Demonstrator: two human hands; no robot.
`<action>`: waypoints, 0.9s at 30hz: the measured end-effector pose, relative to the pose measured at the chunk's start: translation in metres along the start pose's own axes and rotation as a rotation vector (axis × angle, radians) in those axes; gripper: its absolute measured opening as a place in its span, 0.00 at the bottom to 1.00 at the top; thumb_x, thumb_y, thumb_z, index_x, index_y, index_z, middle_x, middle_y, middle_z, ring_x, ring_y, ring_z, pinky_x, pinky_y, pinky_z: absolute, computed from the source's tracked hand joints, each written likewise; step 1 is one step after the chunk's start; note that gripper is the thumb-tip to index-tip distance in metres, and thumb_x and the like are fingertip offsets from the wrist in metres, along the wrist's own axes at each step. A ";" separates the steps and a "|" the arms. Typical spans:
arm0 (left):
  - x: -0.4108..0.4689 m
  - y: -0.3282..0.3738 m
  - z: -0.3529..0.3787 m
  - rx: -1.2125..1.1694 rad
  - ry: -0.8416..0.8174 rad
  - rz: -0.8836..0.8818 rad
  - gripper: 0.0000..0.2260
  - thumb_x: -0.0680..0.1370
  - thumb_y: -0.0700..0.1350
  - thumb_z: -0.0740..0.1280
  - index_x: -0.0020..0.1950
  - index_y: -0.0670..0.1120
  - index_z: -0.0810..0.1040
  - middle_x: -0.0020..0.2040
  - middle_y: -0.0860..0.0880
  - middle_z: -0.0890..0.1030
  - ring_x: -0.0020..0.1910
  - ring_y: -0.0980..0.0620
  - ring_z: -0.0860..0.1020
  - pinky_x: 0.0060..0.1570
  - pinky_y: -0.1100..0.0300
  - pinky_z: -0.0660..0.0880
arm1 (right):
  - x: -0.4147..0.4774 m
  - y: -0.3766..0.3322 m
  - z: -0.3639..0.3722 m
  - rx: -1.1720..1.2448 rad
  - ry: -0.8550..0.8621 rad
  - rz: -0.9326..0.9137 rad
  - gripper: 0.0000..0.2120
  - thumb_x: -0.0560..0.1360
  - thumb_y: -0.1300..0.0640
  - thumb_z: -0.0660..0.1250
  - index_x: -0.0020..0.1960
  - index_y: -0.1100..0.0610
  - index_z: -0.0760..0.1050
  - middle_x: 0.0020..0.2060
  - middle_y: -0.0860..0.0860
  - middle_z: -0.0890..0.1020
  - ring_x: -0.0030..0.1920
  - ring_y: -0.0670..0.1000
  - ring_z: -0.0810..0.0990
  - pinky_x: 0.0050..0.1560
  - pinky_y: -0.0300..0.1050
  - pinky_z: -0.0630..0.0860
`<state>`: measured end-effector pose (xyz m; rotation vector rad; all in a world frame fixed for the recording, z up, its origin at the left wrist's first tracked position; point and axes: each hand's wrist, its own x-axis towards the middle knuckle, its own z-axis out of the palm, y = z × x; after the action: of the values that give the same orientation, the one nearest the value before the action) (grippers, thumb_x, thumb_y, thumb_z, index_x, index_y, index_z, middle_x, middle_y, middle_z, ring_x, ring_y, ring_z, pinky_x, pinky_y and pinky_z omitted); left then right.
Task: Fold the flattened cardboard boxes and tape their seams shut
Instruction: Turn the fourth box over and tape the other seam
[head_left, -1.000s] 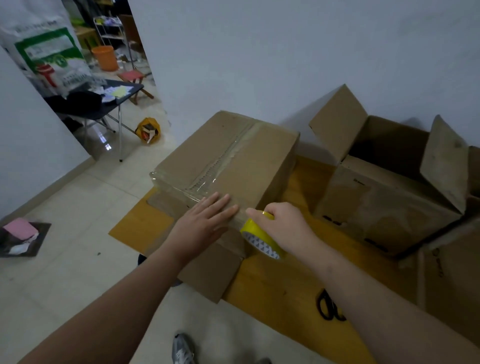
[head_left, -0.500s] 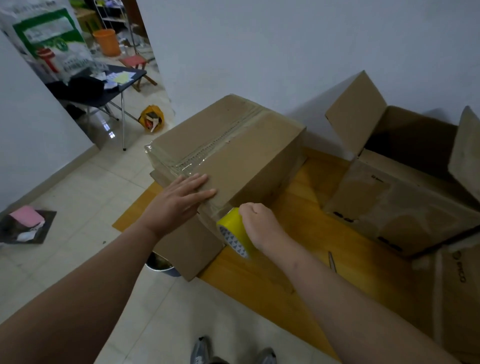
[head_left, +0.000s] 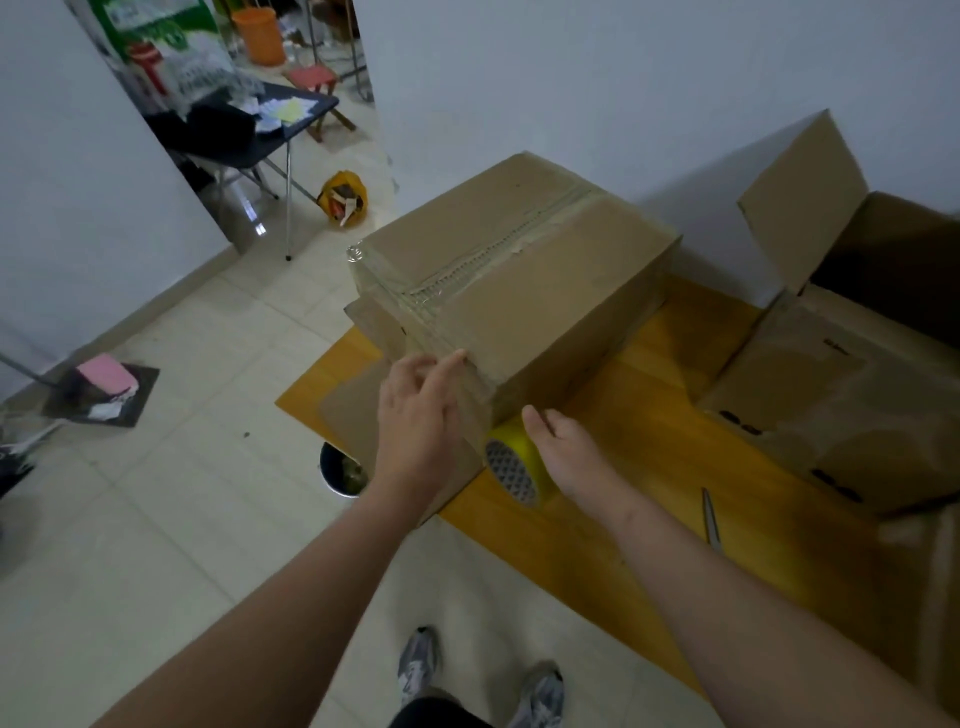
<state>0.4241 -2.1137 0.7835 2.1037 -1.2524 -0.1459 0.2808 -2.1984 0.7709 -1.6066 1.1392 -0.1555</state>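
Observation:
A closed cardboard box (head_left: 561, 291) sits on a yellow wooden table (head_left: 649, 467), with clear tape running along its top seam and down its near end. My left hand (head_left: 415, 415) presses on the box's near end at the top corner, fingers fairly straight. My right hand (head_left: 566, 452) grips a yellow tape roll (head_left: 514, 467) against the bottom of the box's near end, low by the table edge. A second cardboard box (head_left: 841, 374) stands to the right with its flaps open.
Scissors (head_left: 710, 517) lie on the table right of my right arm. A small bin (head_left: 340, 470) stands on the tiled floor under the table's corner. My shoes (head_left: 415, 660) are below. A dark folding table (head_left: 244, 130) and a yellow bag (head_left: 343, 197) are further back through the doorway.
My right hand has drawn the tape roll down the box's near end toward the table edge. My left hand slid from the box top onto the near end.

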 end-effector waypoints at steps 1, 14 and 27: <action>-0.014 0.005 0.006 -0.168 -0.033 -0.200 0.18 0.80 0.46 0.62 0.70 0.46 0.68 0.64 0.45 0.67 0.63 0.47 0.68 0.64 0.55 0.66 | -0.001 0.002 0.000 0.037 -0.015 0.032 0.27 0.82 0.42 0.52 0.72 0.59 0.66 0.66 0.55 0.73 0.66 0.54 0.71 0.64 0.47 0.68; -0.029 0.042 0.030 -0.746 -0.170 -0.777 0.11 0.79 0.44 0.65 0.60 0.46 0.73 0.46 0.46 0.78 0.46 0.47 0.79 0.48 0.48 0.78 | 0.029 -0.034 -0.047 -1.059 0.323 -0.707 0.33 0.80 0.57 0.60 0.79 0.51 0.46 0.78 0.53 0.39 0.78 0.56 0.44 0.75 0.51 0.41; -0.032 0.020 0.011 -0.775 -0.194 -0.717 0.25 0.78 0.40 0.62 0.74 0.58 0.65 0.63 0.41 0.76 0.53 0.45 0.78 0.56 0.50 0.78 | 0.018 -0.014 -0.006 -0.973 0.549 -0.665 0.28 0.70 0.47 0.73 0.67 0.55 0.75 0.63 0.57 0.78 0.63 0.59 0.77 0.65 0.58 0.69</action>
<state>0.3879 -2.0995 0.7794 1.7424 -0.3539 -0.9945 0.2944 -2.2163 0.7769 -2.9199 1.0874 -0.5645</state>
